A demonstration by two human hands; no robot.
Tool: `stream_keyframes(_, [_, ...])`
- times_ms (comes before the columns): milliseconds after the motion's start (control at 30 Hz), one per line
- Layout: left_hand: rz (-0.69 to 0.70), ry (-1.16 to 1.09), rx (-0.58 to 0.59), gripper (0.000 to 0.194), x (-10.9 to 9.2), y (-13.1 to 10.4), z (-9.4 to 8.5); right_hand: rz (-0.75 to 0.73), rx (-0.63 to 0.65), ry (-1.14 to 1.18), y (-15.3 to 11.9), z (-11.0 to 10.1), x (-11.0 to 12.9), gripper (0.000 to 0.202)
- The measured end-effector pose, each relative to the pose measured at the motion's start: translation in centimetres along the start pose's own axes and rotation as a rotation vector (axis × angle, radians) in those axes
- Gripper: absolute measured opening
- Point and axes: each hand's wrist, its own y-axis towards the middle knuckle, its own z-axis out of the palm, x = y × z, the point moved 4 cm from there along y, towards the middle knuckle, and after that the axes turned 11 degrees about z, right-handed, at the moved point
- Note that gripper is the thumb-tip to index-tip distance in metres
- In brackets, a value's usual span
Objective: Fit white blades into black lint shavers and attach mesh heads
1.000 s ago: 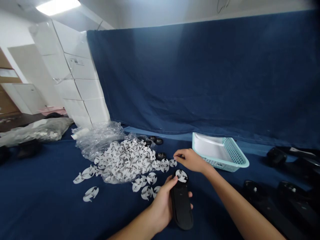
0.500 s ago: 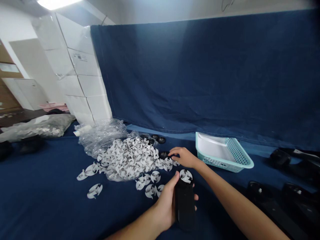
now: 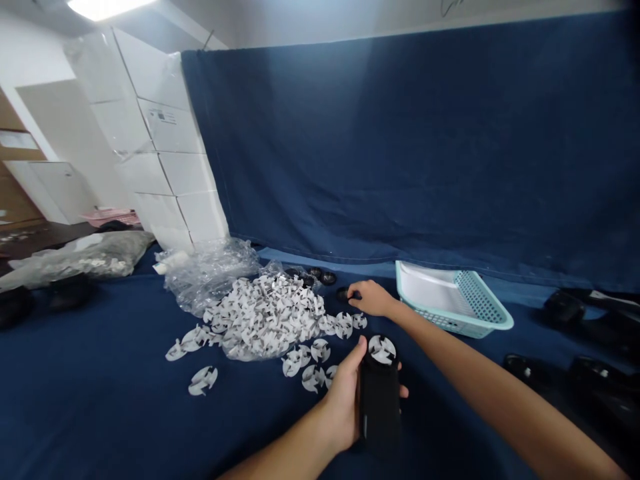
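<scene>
My left hand [image 3: 345,400] is wrapped round a long black plastic housing [image 3: 380,407] with a rounded head. A white slotted disc [image 3: 382,350] sits in that head, facing up. Farther forward, my right hand [image 3: 371,298] has its fingers closed at the edge of a small black round cap [image 3: 343,293]. The fingers partly hide the cap. Several loose white discs [image 3: 313,377] lie just left of the housing. Beyond them is a big heap of the same white discs [image 3: 265,313] on clear plastic.
A turquoise basket [image 3: 450,325] with white lining stands right of my right hand. More black caps [image 3: 328,278] lie behind the heap, beside crumpled plastic wrap [image 3: 210,273]. Black housings [image 3: 525,367] lie at the right. White boxes [image 3: 175,167] are stacked at back left, against a blue curtain [image 3: 400,147].
My right hand's fingers have closed on the black cap, which has shifted slightly away from the heap. My left hand still holds the housing; the view has shifted a little.
</scene>
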Motion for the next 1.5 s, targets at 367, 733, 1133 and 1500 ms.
stream_keyframes(367, [0.145,-0.047,-0.078,0.071,-0.9,0.1,0.1,0.014,-0.093,0.274,-11.8,-9.5,-1.1,0.026])
stream_keyframes(733, [0.529,0.14,-0.159,0.05,-2.0,-0.6,1.3,-0.103,0.087,0.138,-17.3,-9.7,1.5,0.057])
stream_keyframes(1133, [0.472,0.209,-0.152,0.053,-1.2,-0.6,0.4,-0.278,-0.025,0.157,-16.8,-7.5,4.8,0.051])
stream_keyframes(1500, [0.38,0.166,-0.136,0.038,-1.8,-0.5,0.6,-0.333,-0.017,0.108,-16.7,-6.9,4.9,0.059])
